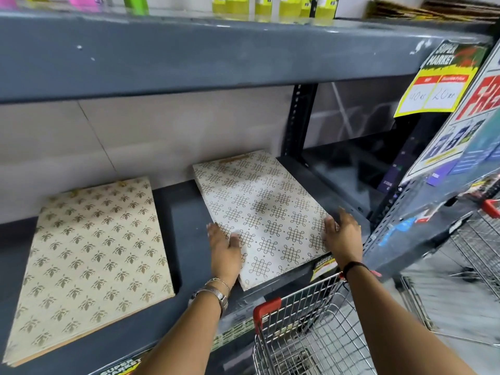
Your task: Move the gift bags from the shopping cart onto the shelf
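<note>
A flat stack of white gift bags [266, 212] with a brown knot pattern lies on the dark grey shelf [178, 209]. My left hand [224, 250] presses against the stack's left edge, thumb on top. My right hand [342, 234] rests on its near right corner, fingers spread. A second stack of beige gift bags [92, 255] with gold leaf motifs lies flat to the left on the same shelf. The wire shopping cart [303, 328] with red corner caps stands below my arms; I see no bags in its visible part.
An upper shelf board [189, 55] overhangs, with yellow and green packages [270, 5] on it. A yellow price sign [435, 90] and a slanted poster panel [465, 136] hang at the right. A second wire cart [476, 239] stands at the far right.
</note>
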`<act>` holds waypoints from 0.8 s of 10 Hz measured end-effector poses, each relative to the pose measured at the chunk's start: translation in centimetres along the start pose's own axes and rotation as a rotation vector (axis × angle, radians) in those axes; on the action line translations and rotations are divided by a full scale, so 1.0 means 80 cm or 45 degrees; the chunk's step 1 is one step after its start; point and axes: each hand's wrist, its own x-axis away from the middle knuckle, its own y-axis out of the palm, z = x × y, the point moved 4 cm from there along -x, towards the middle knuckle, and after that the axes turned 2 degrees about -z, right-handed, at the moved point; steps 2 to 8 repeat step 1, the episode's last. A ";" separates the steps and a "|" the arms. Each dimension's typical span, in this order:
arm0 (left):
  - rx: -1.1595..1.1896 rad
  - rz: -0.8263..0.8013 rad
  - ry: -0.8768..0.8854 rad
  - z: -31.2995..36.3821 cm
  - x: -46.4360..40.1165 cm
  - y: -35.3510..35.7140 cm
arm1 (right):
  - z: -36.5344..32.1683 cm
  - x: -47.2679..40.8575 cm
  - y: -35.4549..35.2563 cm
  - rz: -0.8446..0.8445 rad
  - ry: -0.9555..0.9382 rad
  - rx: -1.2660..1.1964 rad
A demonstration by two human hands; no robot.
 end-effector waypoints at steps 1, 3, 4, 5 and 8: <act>-0.248 0.239 0.211 0.028 0.028 -0.047 | -0.044 0.025 0.001 -0.011 -0.233 0.153; -0.248 0.239 0.211 0.028 0.028 -0.047 | -0.044 0.025 0.001 -0.011 -0.233 0.153; -0.248 0.239 0.211 0.028 0.028 -0.047 | -0.044 0.025 0.001 -0.011 -0.233 0.153; -0.248 0.239 0.211 0.028 0.028 -0.047 | -0.044 0.025 0.001 -0.011 -0.233 0.153; -0.248 0.239 0.211 0.028 0.028 -0.047 | -0.044 0.025 0.001 -0.011 -0.233 0.153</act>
